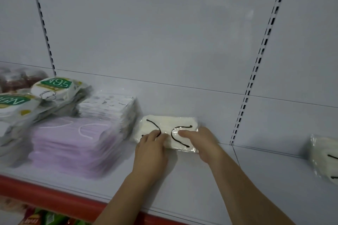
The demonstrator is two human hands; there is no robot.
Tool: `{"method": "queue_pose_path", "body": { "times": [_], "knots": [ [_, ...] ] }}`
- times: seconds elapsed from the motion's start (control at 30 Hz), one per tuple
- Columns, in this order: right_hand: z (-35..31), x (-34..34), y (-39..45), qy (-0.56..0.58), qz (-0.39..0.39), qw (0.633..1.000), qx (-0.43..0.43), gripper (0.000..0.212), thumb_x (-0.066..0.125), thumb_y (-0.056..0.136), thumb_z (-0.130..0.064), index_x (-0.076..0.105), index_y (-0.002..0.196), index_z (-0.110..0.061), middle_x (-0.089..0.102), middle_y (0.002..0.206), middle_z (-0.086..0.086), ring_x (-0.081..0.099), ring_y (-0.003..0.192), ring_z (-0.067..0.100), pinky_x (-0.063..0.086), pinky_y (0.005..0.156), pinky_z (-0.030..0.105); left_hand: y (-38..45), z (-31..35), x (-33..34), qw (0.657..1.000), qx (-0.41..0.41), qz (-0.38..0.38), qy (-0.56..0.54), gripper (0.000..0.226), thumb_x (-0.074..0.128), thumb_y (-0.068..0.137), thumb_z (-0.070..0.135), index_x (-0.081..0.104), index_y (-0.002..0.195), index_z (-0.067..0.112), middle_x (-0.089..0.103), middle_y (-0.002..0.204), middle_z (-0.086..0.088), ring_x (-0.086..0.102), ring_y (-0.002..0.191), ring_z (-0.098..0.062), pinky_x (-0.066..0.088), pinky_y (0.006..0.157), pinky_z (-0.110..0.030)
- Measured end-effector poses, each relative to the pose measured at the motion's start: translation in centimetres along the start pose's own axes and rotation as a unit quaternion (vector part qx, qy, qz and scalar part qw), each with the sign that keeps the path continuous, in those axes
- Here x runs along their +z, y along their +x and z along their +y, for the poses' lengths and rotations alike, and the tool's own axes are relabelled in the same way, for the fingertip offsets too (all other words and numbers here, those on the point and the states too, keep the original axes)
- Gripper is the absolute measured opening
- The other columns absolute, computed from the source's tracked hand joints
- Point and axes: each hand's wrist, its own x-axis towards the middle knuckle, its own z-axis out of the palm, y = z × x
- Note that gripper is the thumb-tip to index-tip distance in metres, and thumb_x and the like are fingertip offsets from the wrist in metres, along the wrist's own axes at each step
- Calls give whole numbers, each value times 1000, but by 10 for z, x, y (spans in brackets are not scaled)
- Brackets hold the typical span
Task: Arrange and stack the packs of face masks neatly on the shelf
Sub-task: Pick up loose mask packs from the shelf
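While the shelf (192, 179) fills the lower frame, stacked mask packs (73, 144) sit lower left. White pack (170, 131), centre, lies flat against the back panel. Left hand (150, 149) and right hand (199, 142) press flat on it, fingers extended, not clamped. Judged light, soft, slippery film; grip the short edges.

I can read two labels, both on green bands and both upside down from where I look. The N95 pack (60, 87) near the shelf's (201, 179) back left shows "N95", with a line drawing of a mask under it. The front pack (12, 104) at the left edge shows the same, cut off. Snack wrappers (34, 220) below carry print too blurred to read.
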Motion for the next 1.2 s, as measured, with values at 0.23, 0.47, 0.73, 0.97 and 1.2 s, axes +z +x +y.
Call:
{"method": "queue_pose_path", "body": {
  "times": [0.23,0.47,0.73,0.97,1.2],
  "knots": [
    [-5,-77,-67,-36,41,982,-183,39,86,76,-13,65,107,-22,76,94,-6,73,83,9,58,69,21,5,8,-28,970,-74,29,-232,126,86,69,52,4,159,23,12,165,-1,10,153,-17,19,120,-36],
    [37,-141,-101,-159,14,977,-143,66,93,66,-29,57,121,-36,71,109,-15,70,98,17,59,79,35,10,22,-21,881,-50,-243,-404,85,91,74,22,38,135,46,67,119,15,66,109,-3,58,93,-40],
    [44,-144,-102,-116,37,984,-132,62,86,65,-25,52,114,-41,70,105,-17,69,93,16,60,81,37,14,29,-14,846,-60,-272,-455,84,91,66,22,43,135,29,70,120,2,70,109,-15,57,94,-49],
    [37,-175,-120,-109,77,981,-137,57,81,79,-8,50,118,-36,70,105,-16,69,93,3,55,76,25,16,78,0,835,-13,-265,-482,95,84,80,18,24,149,44,57,136,16,63,118,-5,54,100,-35],
    [35,-285,-164,-123,182,968,-122,63,82,78,-6,53,128,-30,71,111,-8,72,91,10,56,72,24,-5,196,49,856,45,-234,-459,65,77,88,21,35,137,34,61,111,24,61,96,14,49,73,-6]
  ]
}}
